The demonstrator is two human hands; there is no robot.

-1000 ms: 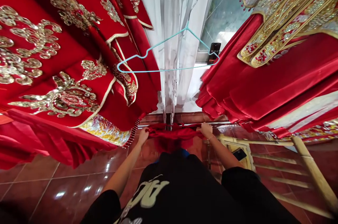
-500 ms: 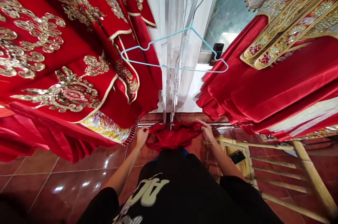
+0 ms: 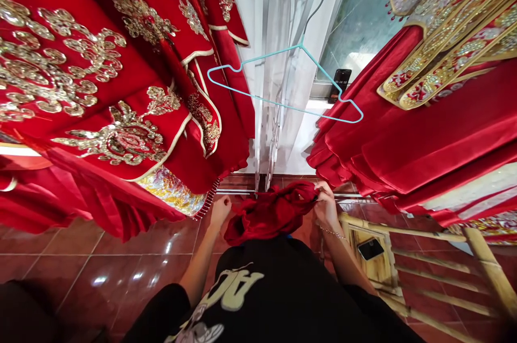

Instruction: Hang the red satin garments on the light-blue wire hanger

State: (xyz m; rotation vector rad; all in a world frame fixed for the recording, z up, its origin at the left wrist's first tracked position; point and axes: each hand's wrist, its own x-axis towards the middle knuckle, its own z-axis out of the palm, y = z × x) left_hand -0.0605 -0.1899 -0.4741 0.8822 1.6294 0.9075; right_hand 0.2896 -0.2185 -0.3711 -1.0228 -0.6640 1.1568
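A bunched red cloth garment [image 3: 274, 211] hangs in front of my torso, its exact kind hidden by the folds. My right hand [image 3: 325, 204] is closed on its right edge, a bracelet on the wrist. Close to the garment's left side, my left hand [image 3: 221, 209] has its fingers curled together. A small gap shows between those fingers and the cloth, and whether they pinch a thin part of it is too small to make out. Above both hands hangs a light blue wire hanger [image 3: 278, 103] with no garment on it.
Red gowns with gold sequins [image 3: 129, 135] hang at the left, and a beaded red gown [image 3: 424, 117] hangs at the right. A bamboo chair [image 3: 476, 246] with a phone [image 3: 370, 249] on it stands at lower right. Another phone [image 3: 340, 84] leans by the glass.
The garment has bunched up and shifted towards my right hand. My left hand has come slightly apart from its edge. The view has turned a little, so the hanger sits further right.
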